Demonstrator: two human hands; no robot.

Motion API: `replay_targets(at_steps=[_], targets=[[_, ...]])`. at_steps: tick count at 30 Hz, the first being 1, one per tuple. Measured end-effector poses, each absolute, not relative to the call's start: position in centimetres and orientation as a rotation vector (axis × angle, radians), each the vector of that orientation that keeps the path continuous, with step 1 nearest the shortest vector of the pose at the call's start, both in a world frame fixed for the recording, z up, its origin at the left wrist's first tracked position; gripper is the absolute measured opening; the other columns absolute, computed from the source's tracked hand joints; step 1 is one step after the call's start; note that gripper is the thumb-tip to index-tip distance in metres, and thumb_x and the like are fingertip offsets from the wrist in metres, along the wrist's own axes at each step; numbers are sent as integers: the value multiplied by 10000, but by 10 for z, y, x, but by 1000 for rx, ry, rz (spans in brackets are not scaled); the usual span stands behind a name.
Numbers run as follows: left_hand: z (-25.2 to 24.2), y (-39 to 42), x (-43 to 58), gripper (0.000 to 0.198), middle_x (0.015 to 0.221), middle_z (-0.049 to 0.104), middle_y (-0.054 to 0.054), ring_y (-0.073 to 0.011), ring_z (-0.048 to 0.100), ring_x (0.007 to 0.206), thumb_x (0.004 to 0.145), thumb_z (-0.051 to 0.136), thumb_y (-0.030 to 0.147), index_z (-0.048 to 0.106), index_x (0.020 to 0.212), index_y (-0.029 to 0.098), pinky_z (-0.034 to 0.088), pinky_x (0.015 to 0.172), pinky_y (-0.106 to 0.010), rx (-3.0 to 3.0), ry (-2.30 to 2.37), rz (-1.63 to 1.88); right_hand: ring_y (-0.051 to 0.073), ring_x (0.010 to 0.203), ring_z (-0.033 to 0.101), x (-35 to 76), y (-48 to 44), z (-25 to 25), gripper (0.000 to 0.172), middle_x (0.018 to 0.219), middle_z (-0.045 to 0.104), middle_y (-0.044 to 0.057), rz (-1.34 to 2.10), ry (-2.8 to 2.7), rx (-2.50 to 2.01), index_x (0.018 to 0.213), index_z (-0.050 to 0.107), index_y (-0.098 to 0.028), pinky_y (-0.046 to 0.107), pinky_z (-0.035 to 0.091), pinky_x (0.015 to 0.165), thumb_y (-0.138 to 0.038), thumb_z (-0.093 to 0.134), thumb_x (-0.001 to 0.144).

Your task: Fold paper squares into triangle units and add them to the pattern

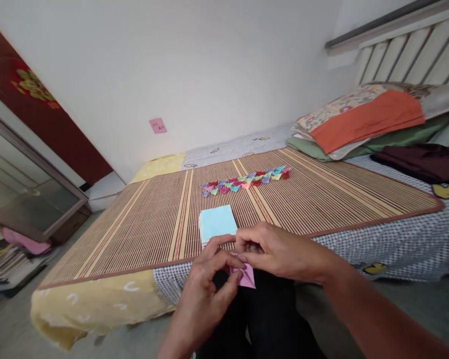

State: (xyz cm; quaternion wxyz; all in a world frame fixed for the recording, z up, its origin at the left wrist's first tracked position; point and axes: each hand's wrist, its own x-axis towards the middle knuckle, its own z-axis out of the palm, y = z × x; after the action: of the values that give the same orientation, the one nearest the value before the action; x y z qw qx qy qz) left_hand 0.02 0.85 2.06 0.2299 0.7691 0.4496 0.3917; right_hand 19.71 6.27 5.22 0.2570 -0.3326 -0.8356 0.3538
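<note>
One pink paper (248, 277) sits between left grip (204, 281) and right grip (272, 249), both pinching it.

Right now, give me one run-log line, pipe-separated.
left hand: holding pink folded paper | right hand: at its far edge, grip unclear | mat: blue-topped paper stack, colored folded pieces beyond

Pink paper (249, 279) partly behind the fingers (223, 260); wall note (157, 125) too small for legibility
</note>
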Motion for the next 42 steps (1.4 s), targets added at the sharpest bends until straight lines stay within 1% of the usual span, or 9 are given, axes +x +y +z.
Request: replay_targets(at_steps=[4, 8, 13, 15, 21, 25, 28, 35, 42], targets=[[12, 11, 0, 111, 1239, 672, -113, -253, 681, 1137, 918, 667, 221, 750, 845, 227, 582, 853, -336, 1739, 1329, 1368, 114, 697, 579, 198, 54, 46, 90, 781, 660, -30, 976, -2013, -938, 879, 662, -196, 227, 439, 622, -190, 605, 949], [8, 12, -1, 135, 1246, 665, -121, -264, 673, 1147, 914, 693, 295, 750, 831, 205, 571, 872, -348, 1563, 1363, 1485, 125, 773, 618, 193, 39, 34, 70, 844, 688, -26, 1010, -1881, -944, 907, 667, -214, 243, 477, 706, -172, 619, 935], [14, 8, 2, 138, 1230, 680, -111, -265, 659, 1160, 922, 683, 278, 748, 821, 210, 548, 892, -356, 1616, 1368, 1451, 121, 645, 566, 184, 30, 29, 160, 715, 618, -41, 976, -1822, -960, 818, 619, -208, 243, 442, 590, -146, 549, 948], [18, 5, 3, 145, 1228, 677, -102, -256, 658, 1152, 929, 669, 257, 741, 811, 213, 537, 874, -343, 1656, 1403, 1430, 125, 636, 558, 183, 30, 30, 166, 702, 597, -39, 882, -1832, -983, 805, 594, -209, 252, 440, 587, -149, 541, 950], [22, 1, 7, 132, 1125, 703, -72, -225, 674, 1044, 903, 648, 151, 706, 808, 222, 519, 762, -308, 1883, 1529, 1443, 196, 914, 624, 174, 32, 30, 109, 948, 671, 44, 423, -1905, -813, 961, 660, -176, 345, 475, 825, -100, 585, 941], [23, -1, 12, 162, 1070, 709, -54, -218, 670, 1012, 898, 634, 119, 658, 771, 218, 527, 825, -339, 2003, 1571, 1456, 207, 813, 592, 163, 31, 27, 150, 841, 652, 51, 258, -1999, -793, 832, 649, -156, 361, 444, 753, -64, 594, 936], [22, -3, 14, 189, 1068, 700, -53, -206, 678, 966, 919, 610, 132, 634, 752, 215, 534, 801, -331, 2007, 1570, 1444, 201, 787, 573, 160, 30, 24, 189, 804, 629, 51, 215, -1972, -795, 788, 614, -155, 350, 439, 735, -26, 572, 919], [18, -4, 17, 152, 1099, 668, -52, -162, 680, 855, 951, 585, 144, 652, 837, 219, 533, 686, -270, 2041, 1552, 1497, 192, 775, 562, 165, 31, 22, 176, 788, 597, 44, 171, -1863, -850, 786, 568, -165, 342, 441, 723, -36, 550, 905], [12, -2, 20, 172, 1114, 659, -68, -169, 695, 937, 949, 571, 80, 680, 910, 208, 559, 739, -270, 2107, 1541, 1558, 201, 817, 576, 169, 30, 24, 211, 846, 607, 52, 266, -1917, -860, 830, 582, -166, 351, 445, 736, 12, 475, 863]])
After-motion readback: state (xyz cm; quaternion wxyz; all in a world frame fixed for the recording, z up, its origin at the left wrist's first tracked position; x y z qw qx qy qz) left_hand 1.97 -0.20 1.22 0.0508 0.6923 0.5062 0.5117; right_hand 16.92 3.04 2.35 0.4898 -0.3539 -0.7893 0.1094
